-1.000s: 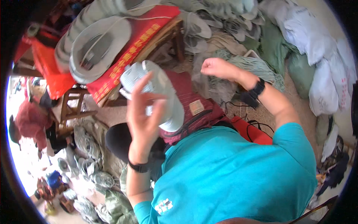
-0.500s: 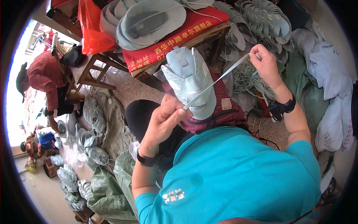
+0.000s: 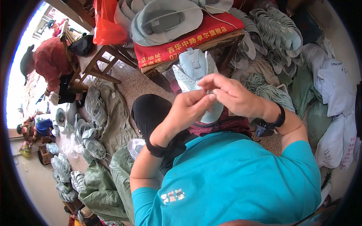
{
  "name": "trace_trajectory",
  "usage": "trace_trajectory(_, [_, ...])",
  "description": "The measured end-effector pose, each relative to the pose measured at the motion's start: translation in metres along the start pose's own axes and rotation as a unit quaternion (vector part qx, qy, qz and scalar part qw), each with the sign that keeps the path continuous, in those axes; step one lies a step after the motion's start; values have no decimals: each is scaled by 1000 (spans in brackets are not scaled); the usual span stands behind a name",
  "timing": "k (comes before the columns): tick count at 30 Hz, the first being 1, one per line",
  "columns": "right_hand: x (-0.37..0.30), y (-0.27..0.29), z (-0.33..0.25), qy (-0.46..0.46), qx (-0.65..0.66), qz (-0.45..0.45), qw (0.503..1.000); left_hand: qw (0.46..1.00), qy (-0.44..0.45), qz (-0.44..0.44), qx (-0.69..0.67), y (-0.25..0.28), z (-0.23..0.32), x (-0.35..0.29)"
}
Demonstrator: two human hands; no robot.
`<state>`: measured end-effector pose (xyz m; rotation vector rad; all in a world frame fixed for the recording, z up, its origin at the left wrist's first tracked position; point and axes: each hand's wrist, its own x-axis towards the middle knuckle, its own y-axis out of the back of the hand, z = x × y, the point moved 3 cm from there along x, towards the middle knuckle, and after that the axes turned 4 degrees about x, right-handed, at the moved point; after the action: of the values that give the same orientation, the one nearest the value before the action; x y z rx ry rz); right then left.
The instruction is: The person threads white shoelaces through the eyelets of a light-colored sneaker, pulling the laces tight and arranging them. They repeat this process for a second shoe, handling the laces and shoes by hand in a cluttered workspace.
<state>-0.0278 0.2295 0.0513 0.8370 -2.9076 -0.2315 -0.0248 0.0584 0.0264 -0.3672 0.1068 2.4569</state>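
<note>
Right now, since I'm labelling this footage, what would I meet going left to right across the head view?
Bent-over person in red, red plastic bag, black-clad knee, left hand, right hand, bundle of pale cords, white sacks.

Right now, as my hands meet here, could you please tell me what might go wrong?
Your left hand and right hand cover part of the pale shoe, so a slip there could go unseen. Neither hand clearly grips the shoe, so a knock might shift it on the maroon cloth. The heaped laces show close beyond your right wrist; they might snag it if it swings that way.
</note>
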Motion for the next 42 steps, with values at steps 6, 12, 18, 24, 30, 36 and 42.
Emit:
trace_trajectory(6, [9,13,7,0,-97,-10,995,994,-94,52,21,8,-13,5])
trace_trajectory(12, [13,38,41,-8,-99,117,988,932,-185,253,184,21,-36,29])
trace_trajectory(18, [10,34,52,1,-138,180,974,944,-154,256,138,11,-47,38])
trace_trajectory(24, [7,24,44,-48,-57,184,980,933,-160,237,218,11,-42,30])
trace_trajectory(30, [12,28,57,-61,-138,150,977,926,-174,235,237,10,-39,27])
trace_trajectory(36, [15,15,58,24,-202,174,963,929,-174,216,244,13,-40,27])
trace_trajectory(42, [16,9,58,50,-237,184,953,928,-161,210,263,14,-38,26])
